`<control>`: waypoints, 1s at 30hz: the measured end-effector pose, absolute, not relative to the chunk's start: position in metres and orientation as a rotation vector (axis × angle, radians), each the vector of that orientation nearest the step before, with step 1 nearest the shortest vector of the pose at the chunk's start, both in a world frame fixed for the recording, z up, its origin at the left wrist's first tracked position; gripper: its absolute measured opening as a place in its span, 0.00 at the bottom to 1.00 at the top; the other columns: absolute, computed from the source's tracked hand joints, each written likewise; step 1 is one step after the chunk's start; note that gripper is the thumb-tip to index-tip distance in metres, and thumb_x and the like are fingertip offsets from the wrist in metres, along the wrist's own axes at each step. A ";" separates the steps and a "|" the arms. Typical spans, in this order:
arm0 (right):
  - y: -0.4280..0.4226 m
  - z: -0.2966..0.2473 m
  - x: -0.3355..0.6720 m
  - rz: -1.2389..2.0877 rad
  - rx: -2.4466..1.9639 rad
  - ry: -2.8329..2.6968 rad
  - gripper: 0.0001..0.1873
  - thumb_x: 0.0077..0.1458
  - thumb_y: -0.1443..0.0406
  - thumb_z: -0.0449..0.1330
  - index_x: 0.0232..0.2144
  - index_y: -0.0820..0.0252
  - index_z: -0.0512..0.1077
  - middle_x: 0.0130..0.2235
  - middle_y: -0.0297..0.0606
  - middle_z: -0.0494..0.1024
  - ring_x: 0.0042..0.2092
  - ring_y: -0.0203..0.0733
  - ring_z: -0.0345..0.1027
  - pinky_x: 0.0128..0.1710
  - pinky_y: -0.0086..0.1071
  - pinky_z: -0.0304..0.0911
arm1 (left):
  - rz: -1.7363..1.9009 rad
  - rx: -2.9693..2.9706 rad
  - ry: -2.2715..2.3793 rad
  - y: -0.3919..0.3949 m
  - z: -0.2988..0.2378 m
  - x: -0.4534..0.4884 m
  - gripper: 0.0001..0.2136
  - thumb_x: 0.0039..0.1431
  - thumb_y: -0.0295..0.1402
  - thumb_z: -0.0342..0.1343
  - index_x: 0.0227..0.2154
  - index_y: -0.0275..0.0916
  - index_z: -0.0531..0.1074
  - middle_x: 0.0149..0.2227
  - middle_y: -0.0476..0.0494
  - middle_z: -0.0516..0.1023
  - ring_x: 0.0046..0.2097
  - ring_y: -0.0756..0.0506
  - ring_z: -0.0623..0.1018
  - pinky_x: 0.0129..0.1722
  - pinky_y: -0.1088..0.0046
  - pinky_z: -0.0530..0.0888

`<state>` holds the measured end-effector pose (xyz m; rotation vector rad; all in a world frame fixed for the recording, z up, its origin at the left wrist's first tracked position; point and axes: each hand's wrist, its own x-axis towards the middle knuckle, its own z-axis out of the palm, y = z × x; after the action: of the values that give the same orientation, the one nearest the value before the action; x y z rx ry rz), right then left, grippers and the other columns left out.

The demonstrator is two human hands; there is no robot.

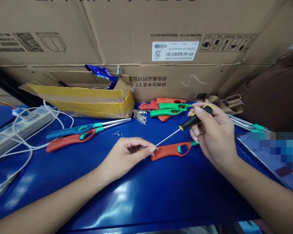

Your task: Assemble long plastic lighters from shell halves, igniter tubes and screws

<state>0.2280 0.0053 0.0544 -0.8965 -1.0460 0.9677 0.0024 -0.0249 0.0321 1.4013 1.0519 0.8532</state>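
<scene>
My right hand point(216, 135) is closed round the black and yellow handle of a screwdriver point(188, 124). Its thin shaft slants down left to the fingertips of my left hand point(125, 154). Those fingers are pinched together at the screwdriver's tip; whatever small thing they hold is hidden. Just under both hands lies a red-orange gas lighter point(167, 151) with a green trigger, its handle end close to my left fingertips. Several small screws point(117, 133) are scattered on the blue table behind my left hand.
Two assembled lighters point(72, 134), blue and red, lie left. Behind are green and orange lighter casings point(169, 109) and small clear parts point(140, 117). An opened carton point(80, 100), a power strip point(21, 123) with white cables, metal lighter tubes point(249, 123) and a phone point(263, 156) surround the work.
</scene>
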 end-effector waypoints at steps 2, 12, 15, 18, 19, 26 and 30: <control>0.005 0.054 0.229 0.951 -0.886 -1.066 0.08 0.53 0.61 0.68 0.35 0.56 0.75 0.32 0.30 0.75 0.17 0.27 0.59 0.11 0.26 0.56 | 0.849 1.431 1.053 -0.025 0.031 0.003 0.04 0.59 0.31 0.65 0.31 0.39 0.84 0.31 0.48 0.85 0.31 0.52 0.79 0.34 0.82 0.74; 0.003 0.052 0.229 0.922 -0.863 -1.125 0.07 0.57 0.61 0.68 0.37 0.56 0.76 0.31 0.30 0.74 0.17 0.27 0.59 0.11 0.26 0.58 | 0.825 1.660 1.079 -0.027 0.029 0.001 0.07 0.61 0.34 0.63 0.32 0.37 0.84 0.33 0.44 0.84 0.34 0.48 0.80 0.34 0.76 0.74; 0.003 0.051 0.228 0.908 -0.871 -1.138 0.08 0.58 0.60 0.68 0.37 0.56 0.75 0.30 0.30 0.74 0.17 0.27 0.59 0.11 0.26 0.58 | 0.818 1.684 1.096 -0.028 0.029 0.001 0.09 0.62 0.35 0.63 0.32 0.37 0.84 0.33 0.43 0.84 0.34 0.47 0.80 0.34 0.74 0.73; 0.003 0.050 0.229 0.898 -0.876 -1.154 0.08 0.59 0.59 0.67 0.37 0.55 0.75 0.31 0.30 0.74 0.17 0.27 0.58 0.11 0.25 0.58 | 0.833 1.698 1.106 -0.028 0.029 0.001 0.09 0.62 0.36 0.63 0.32 0.37 0.84 0.33 0.43 0.84 0.34 0.47 0.80 0.34 0.74 0.73; 0.003 0.050 0.229 0.896 -0.878 -1.164 0.09 0.59 0.58 0.67 0.38 0.55 0.75 0.31 0.30 0.75 0.17 0.27 0.59 0.11 0.25 0.59 | 0.839 1.706 1.107 -0.028 0.029 0.001 0.09 0.61 0.36 0.63 0.32 0.37 0.84 0.33 0.43 0.84 0.33 0.47 0.80 0.33 0.74 0.72; -0.003 0.055 0.225 0.954 -0.835 -1.258 0.18 0.55 0.58 0.70 0.45 0.49 0.70 0.34 0.29 0.78 0.16 0.31 0.64 0.11 0.28 0.63 | 0.841 1.697 1.099 -0.028 0.028 0.000 0.08 0.61 0.35 0.63 0.34 0.37 0.84 0.33 0.43 0.84 0.33 0.47 0.79 0.32 0.74 0.72; -0.008 0.059 0.222 0.977 -0.830 -1.293 0.23 0.51 0.61 0.72 0.47 0.48 0.68 0.34 0.29 0.78 0.16 0.32 0.64 0.10 0.30 0.63 | 0.853 1.706 1.101 -0.028 0.028 0.001 0.07 0.60 0.34 0.64 0.35 0.36 0.84 0.33 0.43 0.83 0.32 0.49 0.77 0.30 0.76 0.71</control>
<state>0.2222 -0.0078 0.0585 -0.8296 -1.2933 0.9774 0.0012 -0.0278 0.0277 1.7062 1.1009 0.8531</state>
